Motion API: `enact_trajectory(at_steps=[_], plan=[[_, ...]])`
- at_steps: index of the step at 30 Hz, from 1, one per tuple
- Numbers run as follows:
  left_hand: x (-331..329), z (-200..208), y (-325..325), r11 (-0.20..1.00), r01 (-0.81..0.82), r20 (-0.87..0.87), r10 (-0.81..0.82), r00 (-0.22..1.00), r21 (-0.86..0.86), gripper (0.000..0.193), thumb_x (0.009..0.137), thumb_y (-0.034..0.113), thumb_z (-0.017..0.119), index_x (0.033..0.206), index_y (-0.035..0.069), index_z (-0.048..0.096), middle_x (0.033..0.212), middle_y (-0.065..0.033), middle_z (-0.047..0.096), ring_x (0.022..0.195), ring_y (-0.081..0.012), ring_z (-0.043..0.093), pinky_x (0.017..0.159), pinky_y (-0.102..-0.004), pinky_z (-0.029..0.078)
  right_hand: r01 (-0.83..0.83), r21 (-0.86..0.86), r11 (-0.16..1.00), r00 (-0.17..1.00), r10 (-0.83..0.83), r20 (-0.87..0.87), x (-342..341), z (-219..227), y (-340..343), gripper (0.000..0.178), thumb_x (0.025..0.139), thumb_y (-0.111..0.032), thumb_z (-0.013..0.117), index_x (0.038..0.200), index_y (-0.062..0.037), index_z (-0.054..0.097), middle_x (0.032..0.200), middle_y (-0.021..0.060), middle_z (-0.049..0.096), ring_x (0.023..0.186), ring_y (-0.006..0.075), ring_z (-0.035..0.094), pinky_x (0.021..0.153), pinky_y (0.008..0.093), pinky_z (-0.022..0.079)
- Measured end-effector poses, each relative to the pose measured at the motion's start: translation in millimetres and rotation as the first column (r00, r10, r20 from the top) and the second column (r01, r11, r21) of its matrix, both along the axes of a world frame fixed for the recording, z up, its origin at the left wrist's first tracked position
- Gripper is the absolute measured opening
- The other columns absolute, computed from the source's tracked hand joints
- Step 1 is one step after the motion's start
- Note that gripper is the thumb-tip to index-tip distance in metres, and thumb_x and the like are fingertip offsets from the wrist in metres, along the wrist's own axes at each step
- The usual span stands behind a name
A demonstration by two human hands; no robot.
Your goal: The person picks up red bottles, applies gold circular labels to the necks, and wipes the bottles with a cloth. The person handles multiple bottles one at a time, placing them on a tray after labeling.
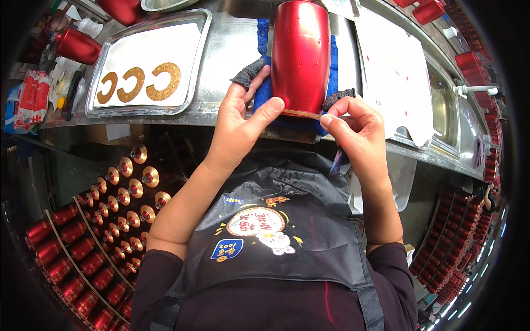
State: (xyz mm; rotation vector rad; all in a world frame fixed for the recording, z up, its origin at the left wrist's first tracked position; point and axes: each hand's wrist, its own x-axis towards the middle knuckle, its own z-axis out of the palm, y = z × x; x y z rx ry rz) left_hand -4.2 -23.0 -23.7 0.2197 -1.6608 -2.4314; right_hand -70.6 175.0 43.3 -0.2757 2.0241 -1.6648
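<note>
A glossy red metallic bottle point(301, 58), wet with a few drops, lies on a blue cloth point(261, 94) with a gold rim at its near end. My left hand point(243, 107) is at its left side, fingers apart; the thumb tip rests at or close against the bottle. A dark wrap covers one of its fingers. Beside the bottle's near right edge, my right hand point(359, 124) pinches thumb and finger together, one finger also wrapped in dark material. What the pinch holds is hidden. Below that hand hangs a narrow bluish-dark strip point(338, 160).
On the left, a metal tray point(200, 55) holds a white sheet with three gold C-shaped pieces point(163, 81). A white sheet point(395, 77) and a metal basin point(444, 110) are at right. Racks of red bottles point(83, 276) stand below left; more red bottles point(450, 237) are at right.
</note>
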Motion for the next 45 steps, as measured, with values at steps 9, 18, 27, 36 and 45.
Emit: enact_trajectory(at_steps=[9,18,27,36,45], plan=[[-5.3,-0.3,9.8,0.973,-0.038,-0.082,0.02,0.996,-0.227,0.074,0.091,0.019,0.08,0.148,-0.006,0.04,0.148,-0.0211,0.05,0.14,-0.0261,0.046,0.116,-0.0384,0.036,0.034,-0.024,0.999,0.999,-0.034,-0.025,0.0,-4.2,-0.4,0.011,0.089,-0.004,0.07,0.083,-0.0039,0.062,0.073,-0.0063,0.058,0.059,-0.002,0.045,0.052,0.0181,0.029],[-4.0,-4.7,5.1,0.988,-0.013,-0.053,0.006,0.999,-0.151,0.072,0.093,0.015,0.076,0.15,-0.005,0.038,0.151,-0.0217,0.047,0.143,-0.0268,0.044,0.117,-0.0383,0.035,0.009,0.009,1.0,1.0,-0.009,-0.005,0.2,-2.7,-1.3,0.011,0.091,-0.006,0.07,0.083,-0.0036,0.062,0.073,-0.005,0.06,0.061,-0.0008,0.049,0.054,0.0184,0.033],[2.2,-6.7,-2.2,0.998,0.026,-0.018,-0.025,1.0,0.053,0.059,0.102,0.007,0.06,0.154,-0.002,0.035,0.154,-0.0198,0.045,0.142,-0.0227,0.044,0.116,-0.0344,0.037,0.011,0.012,1.0,0.999,-0.011,-0.034,-0.5,-4.2,-2.0,0.01,0.09,-0.004,0.069,0.083,-0.0038,0.062,0.074,-0.0069,0.058,0.061,-0.0028,0.045,0.053,0.0175,0.029],[1.6,-6.8,8.1,0.994,-0.019,-0.063,0.013,0.998,-0.106,0.072,0.095,0.016,0.074,0.152,-0.006,0.036,0.152,-0.0215,0.047,0.143,-0.0259,0.043,0.118,-0.0379,0.034,0.021,-0.016,1.0,1.0,-0.021,-0.006,-0.8,-4.5,-1.1,0.01,0.09,-0.004,0.068,0.083,-0.0038,0.062,0.074,-0.0062,0.058,0.061,-0.0021,0.045,0.054,0.0179,0.03],[3.4,-6.1,4.1,0.998,0.018,-0.066,-0.023,0.998,-0.065,0.068,0.098,0.013,0.068,0.153,-0.006,0.033,0.155,-0.0225,0.042,0.146,-0.026,0.039,0.12,-0.0373,0.03,0.015,-0.014,1.0,0.999,-0.015,-0.028,-1.0,-7.0,-0.9,0.009,0.089,-0.005,0.069,0.083,-0.0043,0.062,0.074,-0.0066,0.058,0.06,-0.002,0.044,0.053,0.018,0.03]])
